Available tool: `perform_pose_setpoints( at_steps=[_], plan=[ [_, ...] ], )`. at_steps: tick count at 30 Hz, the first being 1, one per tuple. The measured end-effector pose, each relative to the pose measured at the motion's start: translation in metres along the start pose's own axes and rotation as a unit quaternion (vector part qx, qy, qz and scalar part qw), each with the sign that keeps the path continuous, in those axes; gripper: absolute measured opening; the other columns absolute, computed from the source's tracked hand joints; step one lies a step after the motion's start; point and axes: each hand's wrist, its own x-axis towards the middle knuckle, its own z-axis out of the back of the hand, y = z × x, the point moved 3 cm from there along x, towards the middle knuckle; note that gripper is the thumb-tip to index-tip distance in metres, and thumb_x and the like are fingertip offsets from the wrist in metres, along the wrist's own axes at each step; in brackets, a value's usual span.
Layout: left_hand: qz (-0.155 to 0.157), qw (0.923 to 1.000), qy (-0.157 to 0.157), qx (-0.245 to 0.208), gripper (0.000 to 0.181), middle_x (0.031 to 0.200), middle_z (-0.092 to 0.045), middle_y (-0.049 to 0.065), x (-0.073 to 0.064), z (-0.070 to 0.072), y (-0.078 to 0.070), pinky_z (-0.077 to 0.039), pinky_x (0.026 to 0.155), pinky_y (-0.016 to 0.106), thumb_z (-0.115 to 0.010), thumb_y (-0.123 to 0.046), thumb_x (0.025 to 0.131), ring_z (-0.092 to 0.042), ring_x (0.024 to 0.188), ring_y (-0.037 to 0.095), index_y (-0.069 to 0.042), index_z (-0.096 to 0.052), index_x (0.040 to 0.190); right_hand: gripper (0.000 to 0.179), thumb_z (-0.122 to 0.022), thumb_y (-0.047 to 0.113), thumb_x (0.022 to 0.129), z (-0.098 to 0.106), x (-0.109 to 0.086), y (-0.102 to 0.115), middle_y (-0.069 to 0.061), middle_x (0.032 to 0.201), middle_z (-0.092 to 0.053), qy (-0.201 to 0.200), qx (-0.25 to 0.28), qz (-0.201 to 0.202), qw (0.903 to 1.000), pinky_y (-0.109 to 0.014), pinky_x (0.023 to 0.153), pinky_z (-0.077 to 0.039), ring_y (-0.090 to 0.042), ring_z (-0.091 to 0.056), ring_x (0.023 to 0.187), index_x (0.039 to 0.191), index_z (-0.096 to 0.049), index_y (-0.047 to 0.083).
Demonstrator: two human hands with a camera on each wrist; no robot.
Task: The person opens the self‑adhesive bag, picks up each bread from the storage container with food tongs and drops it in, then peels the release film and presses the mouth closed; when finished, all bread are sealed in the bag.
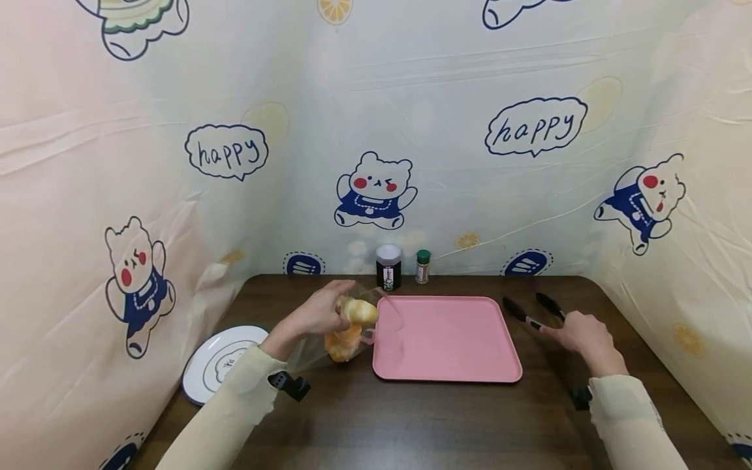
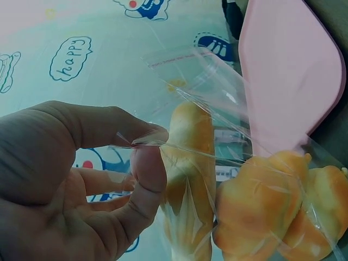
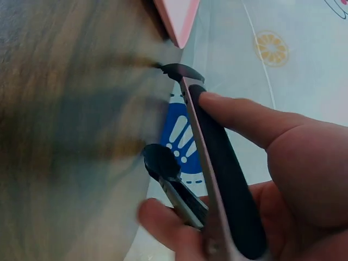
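Between thumb and fingers, my left hand [image 1: 322, 310] pinches the edge of a clear plastic bag [image 2: 217, 76]. Inside the bag are a long bread roll [image 2: 187, 179] and shorter golden pieces of bread [image 2: 261, 204]. The bag hangs at the left edge of a pink tray [image 1: 446, 339], partly overlapping it in the head view. On the right, my right hand [image 1: 584, 339] grips a pair of tongs [image 3: 223, 163] with black handles and dark tips. The tongs' arms are spread apart, tips pointing away from me, beyond the tray's right side.
A white plate [image 1: 200, 369] with a printed design lies at the left, beside my left forearm. Against the back curtain stand a dark jar with a pale lid [image 1: 388, 269] and a small green-capped shaker [image 1: 422, 267]. Patterned curtain walls enclose the brown table [image 1: 411, 424].
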Motion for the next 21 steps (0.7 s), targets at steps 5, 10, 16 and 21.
perform_pose_setpoints(
  at_steps=[5, 10, 16, 21],
  plan=[
    [0.000, 1.0000, -0.001, 0.000, 0.085, 0.159, -0.034, 0.017, -0.001, 0.002, 0.001, -0.053, 0.098, 0.049, -0.074, -0.003, 0.075, -0.051, 0.126, 0.034, -0.008, -0.040, 0.153, 0.078, -0.065, 0.061, 0.086, -0.005, 0.003, -0.002, -0.026, 0.091, -0.063, 0.015, -0.029, 0.017, 0.9993, -0.045, 0.064, -0.051, -0.033, -0.056, 0.075, 0.105, -0.063, -0.014],
    [-0.003, 1.0000, -0.003, -0.002, 0.085, 0.159, -0.034, 0.018, -0.001, 0.003, 0.003, -0.057, 0.082, 0.036, -0.073, -0.002, 0.076, -0.055, 0.113, 0.030, -0.007, -0.038, 0.153, 0.079, -0.067, 0.064, 0.083, -0.013, 0.005, -0.005, -0.021, 0.086, -0.061, 0.032, -0.037, 0.005, 0.9988, -0.043, 0.062, -0.050, -0.031, -0.056, 0.075, 0.105, -0.064, -0.012],
    [-0.022, 0.9994, -0.025, -0.010, 0.085, 0.157, -0.036, 0.021, -0.002, 0.006, 0.005, -0.047, 0.061, 0.025, -0.071, 0.002, 0.073, -0.056, 0.098, 0.026, -0.002, -0.038, 0.152, 0.072, -0.071, 0.060, 0.081, -0.021, 0.005, -0.008, -0.016, 0.079, -0.057, 0.044, -0.023, -0.008, 0.9987, -0.037, 0.058, -0.048, -0.028, -0.056, 0.071, 0.101, -0.062, -0.009],
    [-0.038, 0.9974, -0.060, -0.011, 0.082, 0.156, -0.037, 0.021, -0.004, 0.011, 0.005, -0.045, 0.063, 0.026, -0.067, 0.003, 0.073, -0.056, 0.104, 0.031, 0.001, -0.040, 0.150, 0.069, -0.071, 0.057, 0.083, -0.022, 0.004, -0.007, -0.016, 0.078, -0.057, 0.041, -0.021, -0.010, 0.9989, -0.036, 0.058, -0.047, -0.028, -0.056, 0.071, 0.099, -0.062, -0.009]
  ],
)
